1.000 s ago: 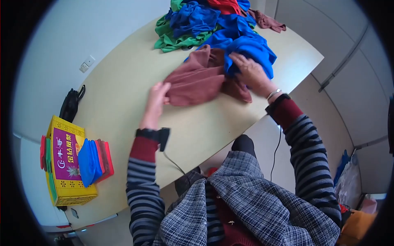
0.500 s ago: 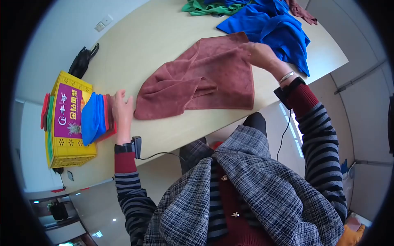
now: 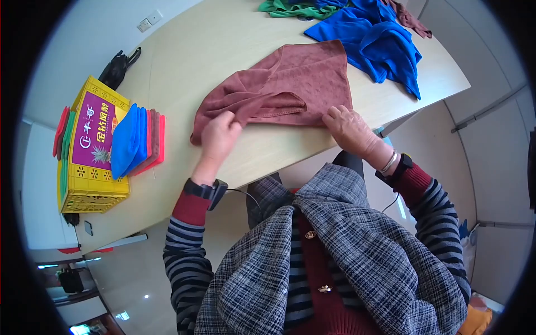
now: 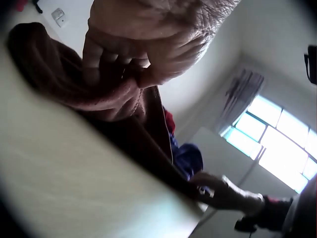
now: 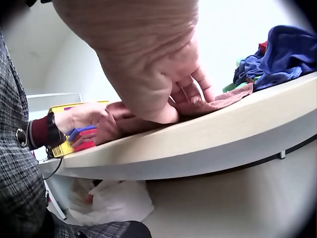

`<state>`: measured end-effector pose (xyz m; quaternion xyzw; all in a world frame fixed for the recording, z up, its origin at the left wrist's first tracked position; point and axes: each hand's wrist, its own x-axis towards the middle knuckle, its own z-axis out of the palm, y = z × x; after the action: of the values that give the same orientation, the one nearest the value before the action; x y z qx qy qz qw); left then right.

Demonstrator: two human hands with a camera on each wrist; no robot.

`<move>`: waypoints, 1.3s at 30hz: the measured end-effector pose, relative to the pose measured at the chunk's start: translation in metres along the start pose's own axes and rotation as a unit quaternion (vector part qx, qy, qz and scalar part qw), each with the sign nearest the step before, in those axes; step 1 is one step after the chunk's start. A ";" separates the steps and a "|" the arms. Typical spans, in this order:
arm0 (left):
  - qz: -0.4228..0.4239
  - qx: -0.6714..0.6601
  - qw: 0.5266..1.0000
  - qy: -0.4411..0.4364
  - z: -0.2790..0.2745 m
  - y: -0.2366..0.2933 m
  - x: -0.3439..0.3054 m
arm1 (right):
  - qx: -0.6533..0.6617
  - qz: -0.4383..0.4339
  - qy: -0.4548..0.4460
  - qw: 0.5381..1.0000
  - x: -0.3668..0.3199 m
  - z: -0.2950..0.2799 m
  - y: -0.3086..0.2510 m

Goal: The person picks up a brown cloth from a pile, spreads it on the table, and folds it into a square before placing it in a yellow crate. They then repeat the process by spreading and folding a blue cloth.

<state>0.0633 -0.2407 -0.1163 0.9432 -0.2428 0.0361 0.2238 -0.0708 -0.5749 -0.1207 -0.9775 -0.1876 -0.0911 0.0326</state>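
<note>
A brown cloth (image 3: 318,72) lies partly spread on the table, its left part folded over in loose creases. My left hand (image 3: 219,139) pinches the near left part of the cloth between thumb and fingers; in the left wrist view that part of the cloth (image 4: 116,99) is raised in a fold. At the near right corner, my right hand (image 3: 353,131) pinches the cloth's edge close to the table's front edge. In the right wrist view, thumb and fingers of the right hand (image 5: 148,74) close over the brown cloth (image 5: 225,101).
Beyond the cloth lie a crumpled blue cloth (image 3: 374,42), a green cloth (image 3: 296,8) and another brown cloth (image 3: 412,21). At the left stands a yellow crate (image 3: 92,190) with folded blue cloths (image 3: 127,142) and red and brown ones along its side. A black bag (image 3: 116,70) sits behind it.
The brown cloth was drawn away from the blue one and spread near the front edge. My left hand swung left, then came back onto the cloth; the right hand moved down to the near corner.
</note>
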 end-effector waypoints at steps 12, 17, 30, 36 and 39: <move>-0.196 -0.684 0.666 0.224 -0.104 -0.131 -0.047 | 0.150 0.102 0.266 0.947 -0.020 -0.048 0.062; -0.346 -0.641 0.667 0.156 -0.065 -0.226 -0.103 | 0.149 0.150 0.236 0.948 -0.048 -0.027 0.082; -0.092 0.193 0.940 0.267 -0.050 -0.086 -0.113 | 0.181 0.193 0.143 0.954 -0.075 -0.021 0.089; -0.287 0.213 0.926 0.122 -0.043 -0.084 -0.092 | 0.179 0.171 0.154 0.956 -0.090 -0.022 0.096; -0.285 0.197 0.930 0.122 -0.040 -0.107 -0.097 | 0.171 0.152 0.181 0.956 -0.094 -0.021 0.113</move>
<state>0.0306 -0.0968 -0.1405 0.9861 0.0781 0.1330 0.0620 -0.1183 -0.7154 -0.1210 -0.9413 -0.0408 -0.2273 0.2463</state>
